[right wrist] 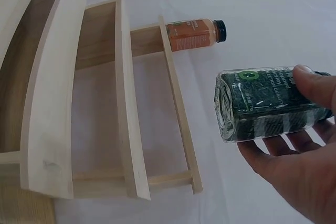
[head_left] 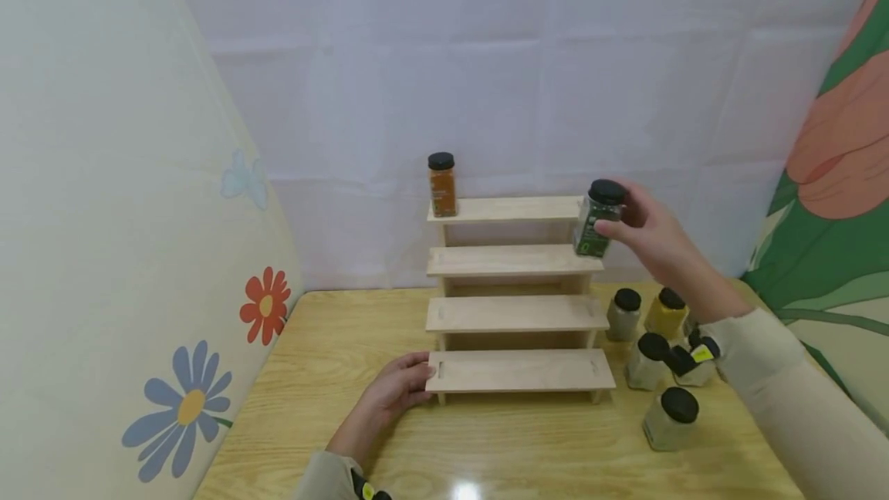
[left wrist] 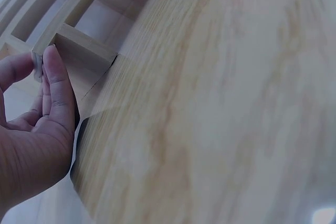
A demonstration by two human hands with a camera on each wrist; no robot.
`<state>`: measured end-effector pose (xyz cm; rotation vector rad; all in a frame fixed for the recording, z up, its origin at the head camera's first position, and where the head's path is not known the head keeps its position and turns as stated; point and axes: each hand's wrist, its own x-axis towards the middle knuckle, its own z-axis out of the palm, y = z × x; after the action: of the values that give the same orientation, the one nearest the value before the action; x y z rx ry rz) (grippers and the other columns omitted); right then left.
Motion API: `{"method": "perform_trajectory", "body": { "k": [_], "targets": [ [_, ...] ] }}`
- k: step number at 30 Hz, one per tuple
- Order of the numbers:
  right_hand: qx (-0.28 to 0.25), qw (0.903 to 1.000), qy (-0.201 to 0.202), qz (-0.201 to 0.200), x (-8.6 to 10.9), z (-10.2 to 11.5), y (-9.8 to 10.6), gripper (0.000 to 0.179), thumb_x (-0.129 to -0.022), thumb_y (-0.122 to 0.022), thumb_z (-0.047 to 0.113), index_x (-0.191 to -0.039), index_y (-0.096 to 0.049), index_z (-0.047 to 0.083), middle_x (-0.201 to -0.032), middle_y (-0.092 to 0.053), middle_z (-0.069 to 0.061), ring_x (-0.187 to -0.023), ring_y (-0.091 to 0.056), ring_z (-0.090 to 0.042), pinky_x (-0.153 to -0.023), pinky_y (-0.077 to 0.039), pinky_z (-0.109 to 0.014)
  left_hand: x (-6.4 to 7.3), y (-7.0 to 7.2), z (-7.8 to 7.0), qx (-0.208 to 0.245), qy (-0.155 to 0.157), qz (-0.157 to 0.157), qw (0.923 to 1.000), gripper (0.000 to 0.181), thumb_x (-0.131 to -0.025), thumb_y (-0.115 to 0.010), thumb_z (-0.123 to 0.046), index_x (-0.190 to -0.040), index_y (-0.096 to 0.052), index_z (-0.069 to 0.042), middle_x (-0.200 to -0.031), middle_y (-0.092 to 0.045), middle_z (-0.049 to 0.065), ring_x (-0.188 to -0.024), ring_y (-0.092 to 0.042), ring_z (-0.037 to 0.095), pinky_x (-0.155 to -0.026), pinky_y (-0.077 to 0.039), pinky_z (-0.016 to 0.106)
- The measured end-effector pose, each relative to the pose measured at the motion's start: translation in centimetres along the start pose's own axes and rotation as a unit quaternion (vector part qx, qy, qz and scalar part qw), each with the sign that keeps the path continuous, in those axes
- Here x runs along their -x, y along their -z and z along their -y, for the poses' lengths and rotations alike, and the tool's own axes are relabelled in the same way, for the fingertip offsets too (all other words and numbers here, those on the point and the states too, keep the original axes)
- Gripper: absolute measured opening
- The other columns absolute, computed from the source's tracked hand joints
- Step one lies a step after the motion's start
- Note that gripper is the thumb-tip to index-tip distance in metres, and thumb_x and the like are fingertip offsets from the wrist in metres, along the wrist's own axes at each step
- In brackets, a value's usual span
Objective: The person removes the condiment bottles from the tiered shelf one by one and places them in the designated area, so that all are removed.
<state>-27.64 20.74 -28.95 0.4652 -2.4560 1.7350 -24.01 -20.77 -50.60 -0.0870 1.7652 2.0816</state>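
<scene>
My right hand (head_left: 656, 234) grips a glass spice jar (head_left: 599, 221) of dark green flakes with a black lid, near the right end of the upper shelves. In the right wrist view the jar (right wrist: 262, 98), labelled chopped parsley, is apart from the shelves, thumb on one side and fingers on the other. A pale wooden tiered spice rack (head_left: 514, 315) stands on the table. My left hand (head_left: 396, 392) pinches the left end of its lowest shelf; thumb and fingers (left wrist: 59, 85) show there in the left wrist view. An orange-brown spice jar (head_left: 443, 190) stands on the top shelf's left end.
Several black-lidded jars stand on the table right of the rack, among them a yellow one (head_left: 665, 316), a greyish one (head_left: 623, 319) and a pale one (head_left: 668, 423) nearest the front. White cloth (head_left: 500, 83) hangs behind the wood-grain table (head_left: 347, 330); flower-patterned panels flank it.
</scene>
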Motion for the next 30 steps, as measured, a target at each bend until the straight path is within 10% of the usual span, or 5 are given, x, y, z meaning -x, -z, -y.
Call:
{"method": "perform_trajectory", "body": {
  "k": [6,18,30],
  "targets": [
    [-0.007,0.9998,0.017,-0.003,1.5,-0.7,1.2,0.065,-0.1,-0.065,0.021,-0.156,-0.033,0.016,-0.148,-0.044,-0.01,-0.124,-0.05,-0.008,-0.092,-0.047,-0.014,0.1,0.0,-0.1,-0.001,0.001,-0.003,1.0,0.051,-0.097,-0.061,-0.007,-0.141,-0.041,0.007,-0.096,-0.069,0.001,-0.08,-0.067,0.011,-0.066,-0.056,0.023],
    [-0.011,0.9968,0.079,0.007,4.5,-2.2,3.0,0.059,-0.101,-0.06,0.006,-0.155,-0.037,0.015,-0.137,-0.05,0.011,-0.12,-0.051,-0.001,-0.087,-0.049,-0.013,0.1,0.0,-0.1,-0.01,0.007,-0.004,0.9999,0.056,-0.097,-0.062,-0.009,-0.144,-0.038,0.008,-0.1,-0.068,0.002,-0.082,-0.066,0.012,-0.068,-0.057,0.025],
    [-0.08,0.9897,0.11,0.045,6.7,-3.4,4.2,0.058,-0.1,-0.053,-0.009,-0.152,-0.039,0.012,-0.138,-0.05,0.005,-0.12,-0.053,-0.002,-0.087,-0.05,-0.014,0.0,0.0,-0.1,-0.009,0.006,-0.007,0.9999,0.056,-0.097,-0.063,-0.009,-0.145,-0.039,0.007,-0.102,-0.067,0.003,-0.083,-0.066,0.011,-0.067,-0.057,0.024]
  ]
}}
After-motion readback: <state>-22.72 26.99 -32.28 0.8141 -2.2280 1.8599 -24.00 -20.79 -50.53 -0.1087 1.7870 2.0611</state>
